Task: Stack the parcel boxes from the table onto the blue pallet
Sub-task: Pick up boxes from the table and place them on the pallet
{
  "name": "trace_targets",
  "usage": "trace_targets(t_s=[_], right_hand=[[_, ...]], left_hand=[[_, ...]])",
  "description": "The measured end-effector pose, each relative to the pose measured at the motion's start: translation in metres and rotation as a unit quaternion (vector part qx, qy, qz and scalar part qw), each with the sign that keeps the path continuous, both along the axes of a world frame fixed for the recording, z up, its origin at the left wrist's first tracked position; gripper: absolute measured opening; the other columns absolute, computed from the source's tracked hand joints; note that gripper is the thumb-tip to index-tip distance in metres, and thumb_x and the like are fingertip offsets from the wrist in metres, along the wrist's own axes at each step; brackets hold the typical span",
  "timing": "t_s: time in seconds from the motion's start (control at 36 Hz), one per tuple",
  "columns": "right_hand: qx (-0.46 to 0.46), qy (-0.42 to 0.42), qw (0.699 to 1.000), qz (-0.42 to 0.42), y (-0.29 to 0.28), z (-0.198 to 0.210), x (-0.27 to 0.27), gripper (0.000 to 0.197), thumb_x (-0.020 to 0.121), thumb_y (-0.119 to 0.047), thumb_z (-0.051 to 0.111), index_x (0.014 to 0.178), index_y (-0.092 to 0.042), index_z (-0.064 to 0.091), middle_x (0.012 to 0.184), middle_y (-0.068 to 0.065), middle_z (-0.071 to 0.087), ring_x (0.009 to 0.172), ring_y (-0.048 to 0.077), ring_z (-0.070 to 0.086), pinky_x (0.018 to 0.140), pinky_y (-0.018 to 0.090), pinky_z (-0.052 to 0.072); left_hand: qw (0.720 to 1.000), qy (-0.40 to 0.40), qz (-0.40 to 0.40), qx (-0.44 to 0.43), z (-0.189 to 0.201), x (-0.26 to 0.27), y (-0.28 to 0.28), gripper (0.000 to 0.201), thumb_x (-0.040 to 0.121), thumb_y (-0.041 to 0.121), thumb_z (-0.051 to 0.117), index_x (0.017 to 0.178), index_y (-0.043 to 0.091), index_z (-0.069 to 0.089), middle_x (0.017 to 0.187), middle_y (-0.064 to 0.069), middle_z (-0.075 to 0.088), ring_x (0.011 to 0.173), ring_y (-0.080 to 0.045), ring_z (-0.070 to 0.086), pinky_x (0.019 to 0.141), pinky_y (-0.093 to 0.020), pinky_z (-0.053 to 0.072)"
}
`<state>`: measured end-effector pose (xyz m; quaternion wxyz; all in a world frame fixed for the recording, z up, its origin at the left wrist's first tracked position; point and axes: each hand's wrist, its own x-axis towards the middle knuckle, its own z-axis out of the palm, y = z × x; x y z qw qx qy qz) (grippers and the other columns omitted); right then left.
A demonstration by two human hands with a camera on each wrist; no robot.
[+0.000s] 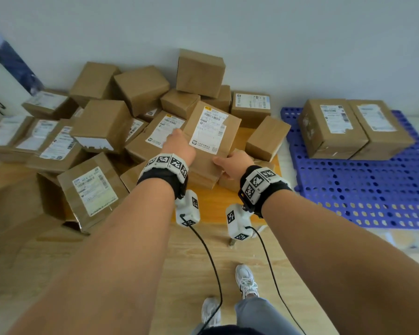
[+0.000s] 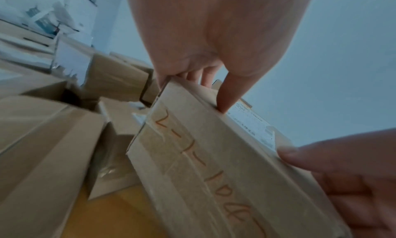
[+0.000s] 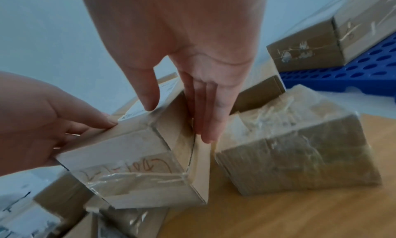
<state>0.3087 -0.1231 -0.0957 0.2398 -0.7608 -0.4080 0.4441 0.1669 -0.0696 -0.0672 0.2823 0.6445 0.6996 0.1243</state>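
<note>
A brown parcel box [image 1: 211, 131] with a white shipping label lies tilted on top of the pile at the table's middle. My left hand [image 1: 179, 146] grips its left end, the thumb [image 2: 225, 97] on the top edge and the fingers over the far side. Holding its right end is my right hand [image 1: 235, 163]: the fingers [image 3: 205, 116] lie straight down the side face and the thumb [image 3: 147, 96] rests on top. The box [image 3: 133, 157] has orange writing under clear tape. To the right lies the blue pallet [image 1: 348, 189], with two boxes [image 1: 329, 129] [image 1: 380, 126] side by side at its far end.
Many more brown boxes [image 1: 102, 124] are heaped across the wooden table [image 1: 215, 206] up to the white wall. A taped box [image 3: 300, 148] sits just right of the held one. The near half of the pallet [image 3: 342, 72] is bare. Wood floor and my shoes [image 1: 246, 279] are below.
</note>
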Motion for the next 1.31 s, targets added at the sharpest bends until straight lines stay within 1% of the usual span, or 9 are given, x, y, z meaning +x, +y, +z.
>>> trace_targets(t_s=[0.19, 0.31, 0.56, 0.78, 0.83, 1.0, 1.08, 1.19, 1.31], right_hand=[[0.084, -0.019, 0.995, -0.045, -0.008, 0.044, 0.022, 0.039, 0.091, -0.042, 0.060, 0.117, -0.013, 0.059, 0.101, 0.001, 0.066, 0.073, 0.014, 0.059, 0.059, 0.023, 0.046], [0.121, -0.006, 0.988, -0.098, -0.015, 0.065, 0.048, 0.049, 0.088, -0.041, 0.065, 0.127, -0.015, 0.051, 0.115, 0.001, 0.064, 0.091, 0.018, 0.063, 0.076, 0.031, 0.054], [0.147, -0.007, 0.968, -0.201, -0.034, 0.096, 0.141, 0.069, 0.080, -0.046, 0.069, 0.135, -0.011, 0.044, 0.123, 0.004, 0.062, 0.105, 0.023, 0.062, 0.091, 0.039, 0.053], [0.165, -0.040, 0.952, -0.257, -0.062, 0.104, 0.267, 0.067, 0.085, -0.046, 0.066, 0.135, -0.010, 0.041, 0.121, 0.002, 0.059, 0.104, 0.023, 0.059, 0.084, 0.034, 0.048], [0.168, -0.047, 0.948, -0.266, -0.072, 0.104, 0.302, 0.070, 0.084, -0.048, 0.065, 0.137, -0.010, 0.041, 0.127, 0.006, 0.059, 0.110, 0.025, 0.059, 0.090, 0.036, 0.050], [0.183, -0.072, 0.940, -0.278, -0.104, 0.098, 0.400, 0.071, 0.084, -0.048, 0.064, 0.139, -0.011, 0.038, 0.127, 0.006, 0.058, 0.109, 0.025, 0.059, 0.087, 0.037, 0.051], [0.180, -0.063, 0.941, -0.281, -0.119, 0.093, 0.443, 0.067, 0.084, -0.045, 0.065, 0.137, -0.012, 0.041, 0.124, 0.004, 0.060, 0.106, 0.024, 0.061, 0.089, 0.040, 0.053], [0.174, -0.074, 0.941, -0.281, -0.138, 0.086, 0.491, 0.051, 0.088, -0.040, 0.063, 0.129, -0.014, 0.047, 0.113, -0.001, 0.060, 0.096, 0.019, 0.058, 0.078, 0.032, 0.048], [0.178, -0.077, 0.932, -0.306, -0.147, 0.080, 0.527, 0.050, 0.088, -0.038, 0.063, 0.129, -0.014, 0.048, 0.118, 0.004, 0.063, 0.103, 0.025, 0.061, 0.089, 0.039, 0.052]], left_hand=[[0.995, -0.009, -0.051, 0.082, 0.052, 0.020, -0.006, 0.044, 0.093, 0.012, 0.049, 0.135, 0.015, 0.039, 0.121, -0.009, 0.058, 0.103, -0.029, 0.059, 0.077, -0.037, 0.047], [0.991, -0.032, -0.073, 0.104, 0.072, 0.047, -0.012, 0.043, 0.095, 0.016, 0.047, 0.137, 0.015, 0.039, 0.125, -0.008, 0.058, 0.104, -0.029, 0.060, 0.079, -0.035, 0.046], [0.978, -0.072, -0.130, 0.148, 0.100, 0.151, -0.031, 0.037, 0.097, 0.019, 0.051, 0.133, 0.014, 0.044, 0.123, -0.005, 0.060, 0.103, -0.024, 0.061, 0.073, -0.030, 0.044], [0.966, -0.119, -0.158, 0.167, 0.103, 0.280, -0.051, 0.033, 0.097, 0.020, 0.050, 0.130, 0.015, 0.047, 0.126, -0.005, 0.058, 0.109, -0.022, 0.059, 0.076, -0.026, 0.040], [0.965, -0.123, -0.160, 0.169, 0.102, 0.317, -0.059, 0.033, 0.098, 0.021, 0.047, 0.131, 0.014, 0.047, 0.128, -0.005, 0.057, 0.111, -0.023, 0.058, 0.078, -0.026, 0.039], [0.962, -0.139, -0.174, 0.156, 0.093, 0.419, -0.085, 0.034, 0.099, 0.020, 0.045, 0.132, 0.012, 0.049, 0.131, -0.007, 0.057, 0.117, -0.025, 0.056, 0.092, -0.031, 0.041], [0.962, -0.149, -0.182, 0.138, 0.086, 0.463, -0.096, 0.034, 0.099, 0.019, 0.043, 0.132, 0.013, 0.049, 0.130, -0.005, 0.058, 0.112, -0.026, 0.058, 0.085, -0.028, 0.042], [0.962, -0.147, -0.198, 0.113, 0.074, 0.508, -0.109, 0.036, 0.100, 0.017, 0.041, 0.135, 0.013, 0.047, 0.129, -0.006, 0.058, 0.112, -0.025, 0.058, 0.079, -0.025, 0.037], [0.961, -0.142, -0.218, 0.094, 0.065, 0.545, -0.115, 0.036, 0.100, 0.018, 0.042, 0.136, 0.013, 0.045, 0.129, -0.006, 0.058, 0.112, -0.024, 0.058, 0.079, -0.025, 0.038]])
